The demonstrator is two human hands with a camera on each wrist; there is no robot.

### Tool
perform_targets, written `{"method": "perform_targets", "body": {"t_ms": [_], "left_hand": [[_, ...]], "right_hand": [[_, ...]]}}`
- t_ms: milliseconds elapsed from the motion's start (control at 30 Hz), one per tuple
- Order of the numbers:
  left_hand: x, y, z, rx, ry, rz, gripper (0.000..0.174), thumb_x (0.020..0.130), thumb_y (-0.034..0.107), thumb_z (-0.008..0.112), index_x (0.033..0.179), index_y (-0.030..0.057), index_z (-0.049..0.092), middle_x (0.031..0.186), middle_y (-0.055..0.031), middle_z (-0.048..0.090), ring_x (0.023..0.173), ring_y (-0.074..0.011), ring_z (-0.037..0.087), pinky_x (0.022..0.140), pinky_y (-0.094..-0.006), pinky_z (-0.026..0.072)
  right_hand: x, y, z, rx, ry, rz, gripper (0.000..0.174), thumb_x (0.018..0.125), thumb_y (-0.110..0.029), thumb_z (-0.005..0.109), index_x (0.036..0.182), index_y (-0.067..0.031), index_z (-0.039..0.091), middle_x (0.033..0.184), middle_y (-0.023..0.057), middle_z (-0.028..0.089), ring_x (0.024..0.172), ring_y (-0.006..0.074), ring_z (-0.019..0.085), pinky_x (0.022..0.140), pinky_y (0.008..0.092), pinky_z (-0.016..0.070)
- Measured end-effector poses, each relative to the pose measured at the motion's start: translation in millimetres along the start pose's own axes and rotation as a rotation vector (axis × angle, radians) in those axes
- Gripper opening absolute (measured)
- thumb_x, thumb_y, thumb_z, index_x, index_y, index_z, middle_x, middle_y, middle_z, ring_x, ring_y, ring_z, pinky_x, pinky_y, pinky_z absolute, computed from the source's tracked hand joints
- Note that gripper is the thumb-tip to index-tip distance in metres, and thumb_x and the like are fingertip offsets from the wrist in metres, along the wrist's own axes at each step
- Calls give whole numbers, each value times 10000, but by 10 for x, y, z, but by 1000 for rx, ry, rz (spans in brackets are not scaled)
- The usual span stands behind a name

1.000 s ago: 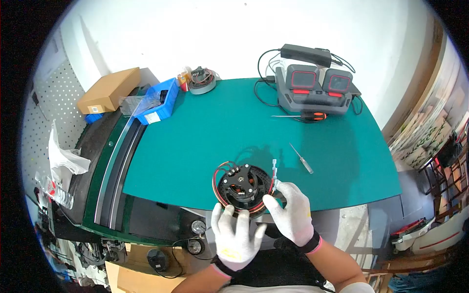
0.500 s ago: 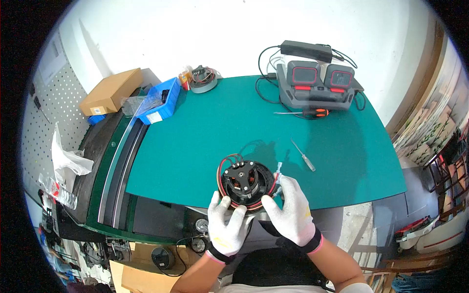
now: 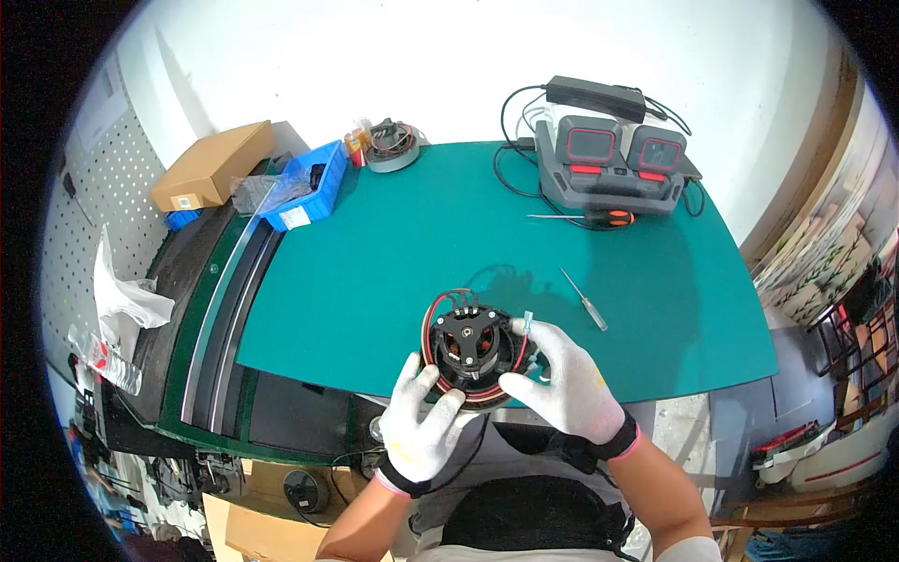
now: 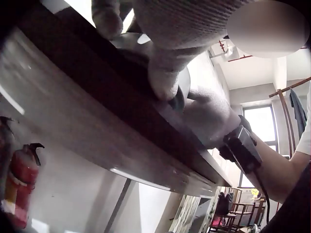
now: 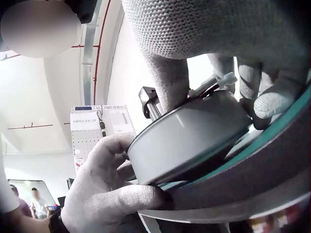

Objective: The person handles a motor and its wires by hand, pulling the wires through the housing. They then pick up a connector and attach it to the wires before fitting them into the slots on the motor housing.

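A round motor unit (image 3: 467, 335), with a black three-armed bracket on top, sits at the green table's front edge. Its grey side wall (image 5: 189, 141) shows in the right wrist view, tilted at the edge. Red and black wires (image 3: 430, 323) curl around the inside of its rim. My left hand (image 3: 419, 431), in a white knit glove, grips the near left of the rim. On the other side my gloved right hand (image 3: 569, 386) holds the rim between thumb and fingers. Pale wire connectors (image 3: 527, 323) stick up beside the right fingers.
A small clear-handled screwdriver (image 3: 588, 304) lies right of the motor unit. Farther back are an orange-black screwdriver (image 3: 609, 218) and a charger with two battery packs (image 3: 613, 187). A second motor unit (image 3: 392, 150), blue bin (image 3: 323, 192) and cardboard box (image 3: 211, 169) stand back left.
My right hand has moved up the rim, its fingers now at the connectors. My left fingers, earlier straighter at the near rim, now grip its left side. The motor unit has shifted slightly right.
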State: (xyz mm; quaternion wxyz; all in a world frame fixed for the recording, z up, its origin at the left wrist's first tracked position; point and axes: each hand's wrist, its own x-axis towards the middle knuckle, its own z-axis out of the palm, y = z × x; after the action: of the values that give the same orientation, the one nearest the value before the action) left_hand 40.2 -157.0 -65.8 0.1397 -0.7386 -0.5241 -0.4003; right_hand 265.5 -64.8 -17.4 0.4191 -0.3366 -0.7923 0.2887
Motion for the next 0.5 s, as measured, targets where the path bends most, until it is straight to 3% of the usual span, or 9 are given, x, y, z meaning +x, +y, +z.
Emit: {"method": "perform_targets", "body": {"t_ms": [67, 167, 333, 500], "left_hand": [[20, 163, -16, 24, -11, -45, 476, 670, 162, 962, 1056, 83, 695, 1288, -230, 624, 1284, -527, 609, 992, -547, 575], [44, 407, 1, 95, 61, -99, 526, 644, -12, 853, 1137, 29, 673, 1253, -225, 626, 1209, -495, 619, 1024, -551, 524], [64, 433, 22, 108, 54, -109, 498, 662, -3, 846, 1131, 31, 682, 1214, -217, 620, 1195, -488, 608, 1010, -558, 524], [13, 538, 136, 136, 104, -113, 468, 695, 64, 880, 1136, 98, 724, 1279, -246, 565, 1239, -554, 569, 1025, -615, 509]], "right_hand": [[-32, -32, 27, -9, -16, 61, 604, 850, -197, 820, 1340, 80, 601, 1275, 284, 662, 1194, 427, 660, 1056, 448, 520], [-68, -135, 47, -15, 21, 150, 558, 839, -184, 825, 1301, 53, 622, 1258, 263, 671, 1180, 411, 667, 1036, 439, 533], [-113, -133, 129, -6, 94, 136, 522, 827, -169, 833, 1259, 41, 628, 1210, 242, 679, 1130, 402, 678, 987, 444, 550], [-127, -145, 172, -23, 124, 155, 515, 823, -171, 837, 1243, 39, 626, 1165, 232, 680, 1085, 398, 684, 949, 449, 556]]}}
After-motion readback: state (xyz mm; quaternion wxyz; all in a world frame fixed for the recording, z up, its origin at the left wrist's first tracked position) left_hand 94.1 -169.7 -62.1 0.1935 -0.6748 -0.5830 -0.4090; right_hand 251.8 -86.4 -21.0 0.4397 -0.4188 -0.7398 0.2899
